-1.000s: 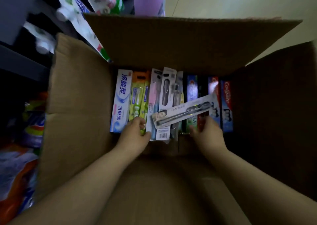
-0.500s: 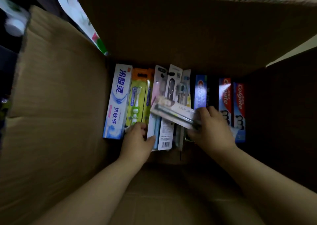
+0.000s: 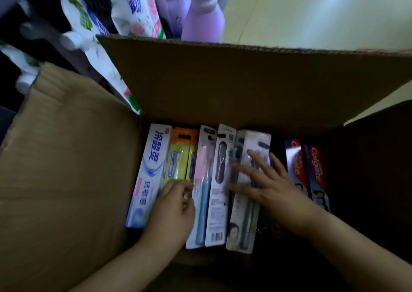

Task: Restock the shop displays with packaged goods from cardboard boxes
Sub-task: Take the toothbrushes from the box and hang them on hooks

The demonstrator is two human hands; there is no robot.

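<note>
**Toothbrush pack laid flat in box**

Grey toothbrush pack [image 3: 244,204] flat among upright packs inside cardboard box [image 3: 66,180], between white pack [image 3: 219,187] and Colgate cartons [image 3: 316,176]. Pressed by right hand [image 3: 270,186], fingers spread straight, nothing gripped. Left hand [image 3: 172,209] curled at green toothbrush pack [image 3: 177,164]; hold unclear. Beyond the flap, floral pouches [image 3: 89,35].

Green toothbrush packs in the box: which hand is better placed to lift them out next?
Left, probably. The left hand already has its curled fingers at the lower end of the green toothbrush packs, while the right hand lies flat with spread fingers on the grey toothbrush pack further right.
</note>
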